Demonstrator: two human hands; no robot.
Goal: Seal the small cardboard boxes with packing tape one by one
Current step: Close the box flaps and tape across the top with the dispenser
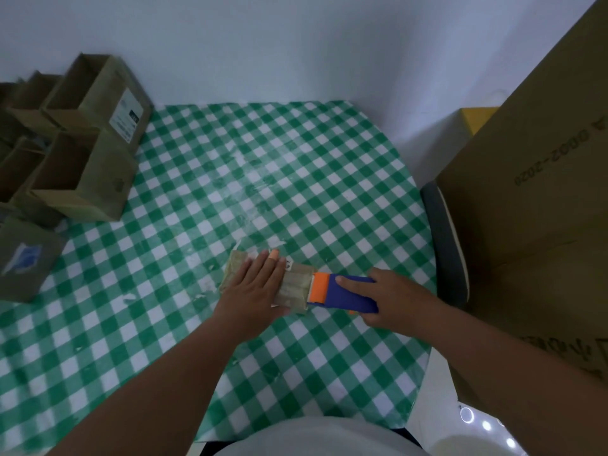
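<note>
A small flat cardboard box (297, 286) lies near the middle of the green checked table (230, 179), with clear tape across its top. My left hand (253, 286) presses flat on the box with straight fingers; one finger wears an orange plaster. My right hand (391, 297) grips a blue and orange tape dispenser (342, 292), whose orange end sits against the box's right edge. Most of the box's left half is hidden under my left hand.
Several open small cardboard boxes (82, 149) are stacked at the table's far left, and a closed one (26, 258) sits at the left edge. A large cardboard box (539, 205) stands on a chair (444, 245) to the right. A white wall runs behind the table.
</note>
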